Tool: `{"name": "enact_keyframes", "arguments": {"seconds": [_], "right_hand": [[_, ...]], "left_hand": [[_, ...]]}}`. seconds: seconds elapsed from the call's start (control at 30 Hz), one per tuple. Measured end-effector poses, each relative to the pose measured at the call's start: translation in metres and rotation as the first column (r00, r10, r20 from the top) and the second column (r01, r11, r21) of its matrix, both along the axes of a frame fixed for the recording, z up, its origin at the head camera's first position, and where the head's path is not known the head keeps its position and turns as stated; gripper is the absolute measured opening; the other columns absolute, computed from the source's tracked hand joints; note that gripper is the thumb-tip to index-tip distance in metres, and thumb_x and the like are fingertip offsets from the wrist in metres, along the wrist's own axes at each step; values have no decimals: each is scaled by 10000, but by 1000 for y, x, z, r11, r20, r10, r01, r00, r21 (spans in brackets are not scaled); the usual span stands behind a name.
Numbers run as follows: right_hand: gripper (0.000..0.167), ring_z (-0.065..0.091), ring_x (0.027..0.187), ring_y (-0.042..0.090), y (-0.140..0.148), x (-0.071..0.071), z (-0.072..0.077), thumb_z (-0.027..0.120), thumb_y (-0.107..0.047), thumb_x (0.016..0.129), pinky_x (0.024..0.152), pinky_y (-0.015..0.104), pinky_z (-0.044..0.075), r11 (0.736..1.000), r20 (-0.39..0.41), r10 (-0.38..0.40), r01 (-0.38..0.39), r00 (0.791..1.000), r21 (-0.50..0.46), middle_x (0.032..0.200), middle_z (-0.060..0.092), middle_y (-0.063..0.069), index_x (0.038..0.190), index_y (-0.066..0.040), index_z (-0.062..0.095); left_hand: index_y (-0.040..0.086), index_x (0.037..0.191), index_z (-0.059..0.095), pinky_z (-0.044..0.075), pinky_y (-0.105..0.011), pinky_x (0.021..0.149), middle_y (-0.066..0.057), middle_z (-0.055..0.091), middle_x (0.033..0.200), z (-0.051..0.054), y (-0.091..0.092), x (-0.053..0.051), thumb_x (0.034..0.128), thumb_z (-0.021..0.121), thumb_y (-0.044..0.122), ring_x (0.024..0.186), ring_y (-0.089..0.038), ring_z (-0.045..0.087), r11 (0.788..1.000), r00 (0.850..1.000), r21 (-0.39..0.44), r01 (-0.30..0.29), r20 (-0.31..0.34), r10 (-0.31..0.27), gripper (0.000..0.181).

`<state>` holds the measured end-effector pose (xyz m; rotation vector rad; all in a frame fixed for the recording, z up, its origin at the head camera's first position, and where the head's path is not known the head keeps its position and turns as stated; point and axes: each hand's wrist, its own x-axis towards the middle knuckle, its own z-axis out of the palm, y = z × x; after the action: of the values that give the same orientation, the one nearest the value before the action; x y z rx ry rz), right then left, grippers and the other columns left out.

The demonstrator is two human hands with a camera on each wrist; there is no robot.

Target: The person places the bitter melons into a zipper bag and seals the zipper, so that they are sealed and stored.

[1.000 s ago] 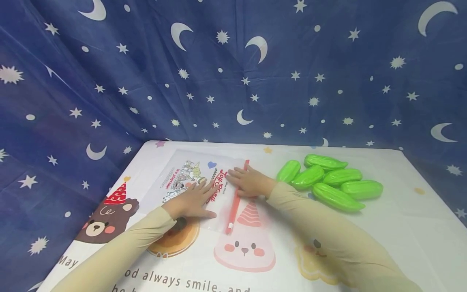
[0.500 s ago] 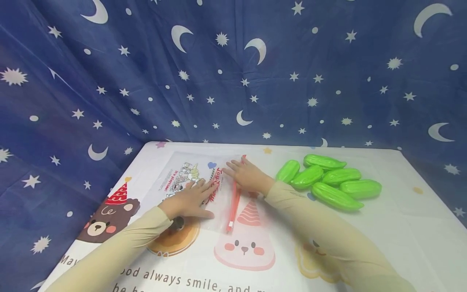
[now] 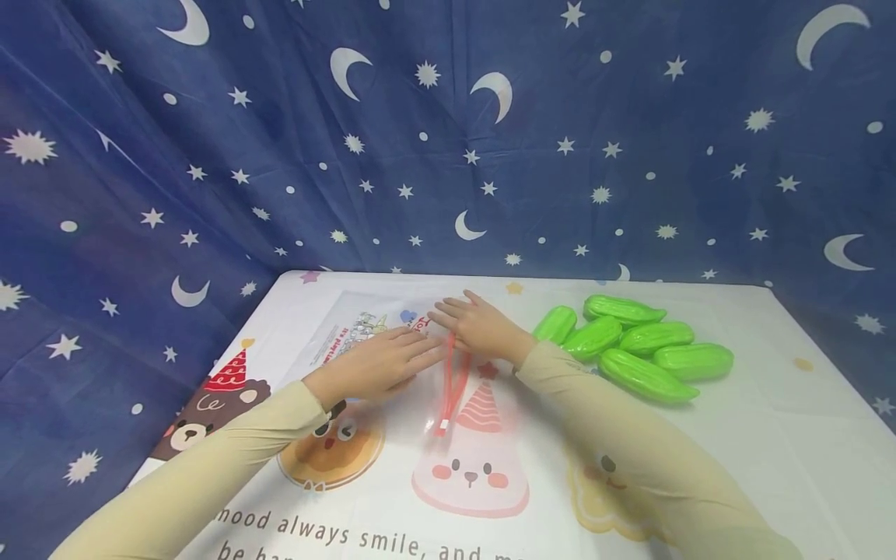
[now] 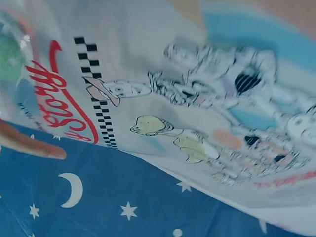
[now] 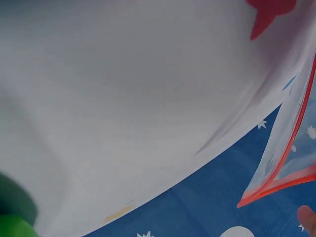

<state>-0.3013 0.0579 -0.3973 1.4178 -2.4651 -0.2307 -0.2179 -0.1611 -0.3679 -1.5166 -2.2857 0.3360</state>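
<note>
A clear zip bag (image 3: 325,330) with cartoon figures and red lettering lies on the table. Its red zip edges (image 3: 448,393) stand apart toward the near end, with a white slider at the tip. Over the printed side reaches my left hand (image 3: 381,364), fingers straight toward the zip; its thumb is mostly hidden. My right hand (image 3: 483,327) is at the far part of the zip, fingers spread and straight, thumb hidden. In the right wrist view the red bag edges (image 5: 276,185) form a V-shaped gap, and a fingertip (image 5: 307,219) shows beside it.
Several glossy green toy vegetables (image 3: 647,377) lie in a group right of the bag, near the right forearm. A white cloth with printed characters covers the table (image 3: 770,435). Behind it hangs a blue curtain (image 3: 392,210) with moons and stars.
The left hand has risen from lying flat on the bag and moved right toward the zip. The two red zip edges have parted. The right hand has shifted slightly along the far end.
</note>
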Motion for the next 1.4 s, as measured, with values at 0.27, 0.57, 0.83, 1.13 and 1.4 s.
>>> {"name": "enact_keyframes", "arguments": {"seconds": [0.27,0.57,0.83,1.13,1.4], "right_hand": [[496,439,1328,234,-1,7,7,554,-278,919,1112,494,312,998,-31,60,-60,998,-8,1405,497,69,1389,-160,451],[393,552,1169,237,2,5,3,612,-239,882,1010,463,415,994,-182,56,-72,982,-81,1248,601,60,1254,-140,535],[261,589,975,253,16,-5,2,592,-30,838,858,413,477,993,-327,-16,-24,945,-118,1074,622,79,1074,-137,565],[240,574,907,249,16,-15,0,635,-30,797,802,400,468,975,-374,-63,-24,925,-222,981,610,69,1002,-134,568],[177,570,895,251,5,-18,0,641,-148,841,787,400,452,955,-352,-154,47,923,-294,958,604,64,999,-128,565]], "left_hand": [[173,1277,537,472,-341,977,-25,538,1356,3,13,-11,888,554,117,1151,-198,580,979,983,-183,96,-140,-122,394],[186,1072,565,476,-307,860,11,593,1101,2,18,-13,865,552,90,974,-169,563,965,954,-221,143,-229,-194,229],[191,1020,542,472,-335,918,14,581,997,1,15,-2,855,555,101,924,-182,559,983,964,-158,96,-232,-132,188],[230,953,491,433,-276,795,30,552,939,4,23,12,814,610,142,853,-159,517,989,946,-47,140,-289,-147,203],[204,903,554,454,-307,847,14,581,915,5,17,12,838,590,138,876,-183,543,996,972,38,77,-224,-66,99]]}}
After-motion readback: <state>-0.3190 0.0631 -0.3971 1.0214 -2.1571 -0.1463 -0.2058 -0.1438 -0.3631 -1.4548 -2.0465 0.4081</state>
